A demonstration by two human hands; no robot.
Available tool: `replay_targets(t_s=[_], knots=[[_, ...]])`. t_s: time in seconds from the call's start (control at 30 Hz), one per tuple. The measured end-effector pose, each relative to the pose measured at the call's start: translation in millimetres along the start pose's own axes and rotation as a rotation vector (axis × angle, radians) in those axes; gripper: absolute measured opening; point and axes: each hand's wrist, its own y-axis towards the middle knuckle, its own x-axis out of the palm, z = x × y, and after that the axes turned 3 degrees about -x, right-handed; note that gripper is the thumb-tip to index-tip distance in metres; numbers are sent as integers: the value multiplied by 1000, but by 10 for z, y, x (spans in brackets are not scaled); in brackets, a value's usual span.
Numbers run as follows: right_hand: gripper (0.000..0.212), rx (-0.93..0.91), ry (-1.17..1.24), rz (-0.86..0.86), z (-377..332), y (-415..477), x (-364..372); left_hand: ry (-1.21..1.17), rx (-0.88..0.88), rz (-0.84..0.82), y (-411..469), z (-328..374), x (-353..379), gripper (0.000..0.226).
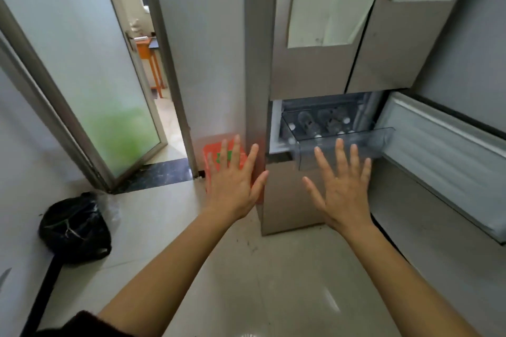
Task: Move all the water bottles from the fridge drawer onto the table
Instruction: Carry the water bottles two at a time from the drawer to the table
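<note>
Both hands up, drawer open, bottles waiting!
Left hand (232, 186) and right hand (342, 189) are spread wide, fingers (339, 150) straight, holding nothing. The water bottles (320, 123) sit packed inside the clear fridge drawer (380, 142), pulled out of the fridge (309, 71). The right hand hovers before the drawer's front wall and the left is off to the drawer's left, so the right looks nearer. The bottles' long axis is too blurred to call.
</note>
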Motion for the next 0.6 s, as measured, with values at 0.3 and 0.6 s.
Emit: replay_targets(t_s=[0.3, 0.6], knots=[[73, 275, -34, -24, 1621, 325, 305, -27, 202, -107, 1256, 1386, 705, 68], [74, 204, 22, -182, 2864, 1466, 1100, 58, 73, -334, 2465, 2057, 1428, 69]])
